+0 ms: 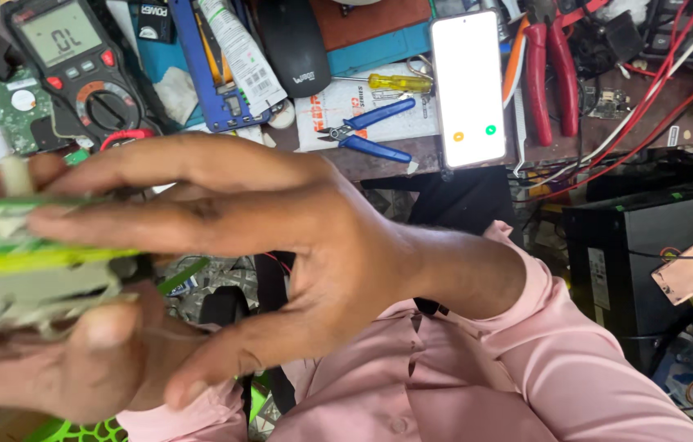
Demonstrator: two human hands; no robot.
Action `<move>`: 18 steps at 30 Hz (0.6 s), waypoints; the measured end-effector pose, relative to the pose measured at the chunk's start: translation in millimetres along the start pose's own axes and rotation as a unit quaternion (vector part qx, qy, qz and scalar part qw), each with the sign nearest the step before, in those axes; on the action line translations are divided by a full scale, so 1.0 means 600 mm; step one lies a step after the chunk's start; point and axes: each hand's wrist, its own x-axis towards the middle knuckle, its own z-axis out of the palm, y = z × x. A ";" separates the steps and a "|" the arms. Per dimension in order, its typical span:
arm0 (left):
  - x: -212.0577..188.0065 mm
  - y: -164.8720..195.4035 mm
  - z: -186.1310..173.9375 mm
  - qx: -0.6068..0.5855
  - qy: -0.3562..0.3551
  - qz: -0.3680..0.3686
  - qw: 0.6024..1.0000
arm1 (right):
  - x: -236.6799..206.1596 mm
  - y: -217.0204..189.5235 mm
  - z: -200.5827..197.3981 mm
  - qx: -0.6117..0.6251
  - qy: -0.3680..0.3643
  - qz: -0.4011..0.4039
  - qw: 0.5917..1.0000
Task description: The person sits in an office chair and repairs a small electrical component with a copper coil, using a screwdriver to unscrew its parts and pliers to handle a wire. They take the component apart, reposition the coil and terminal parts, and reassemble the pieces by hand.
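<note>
Lying crosswise at the picture's left edge, the blurred green-and-grey circuit module [11, 262] runs its long axis left to right. My right hand [281, 229] spans it, fingers spread along its top, thumb curled beneath. My left hand [60, 360] cups it from below. Multimeter [76, 65] and phone [468, 86] lie beyond.

bright even daylight | near fingers [117, 225] blurred | bench sharp
</note>
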 end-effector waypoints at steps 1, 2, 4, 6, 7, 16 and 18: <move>0.004 -0.003 0.005 0.004 0.004 0.008 1.000 | 0.001 0.000 -0.002 -0.013 -0.004 -0.002 1.000; 0.007 -0.004 0.010 0.007 0.008 0.013 1.000 | 0.001 -0.002 -0.004 -0.031 -0.002 0.010 0.999; 0.005 -0.002 0.023 0.014 0.015 0.017 1.000 | 0.004 -0.005 -0.009 -0.034 -0.015 0.009 0.999; 0.000 -0.005 0.039 0.024 0.025 0.022 0.999 | 0.005 -0.012 -0.010 -0.042 -0.031 0.008 0.999; -0.002 -0.009 0.048 0.029 0.030 0.023 0.999 | 0.006 -0.016 -0.010 -0.044 -0.037 0.008 0.998; -0.051 -0.034 0.069 0.142 0.221 0.117 0.958 | 0.010 -0.093 0.002 -0.001 -0.095 0.084 0.992; -0.053 -0.038 0.070 0.195 0.279 0.153 0.928 | -0.003 -0.091 -0.005 0.056 -0.101 0.158 0.981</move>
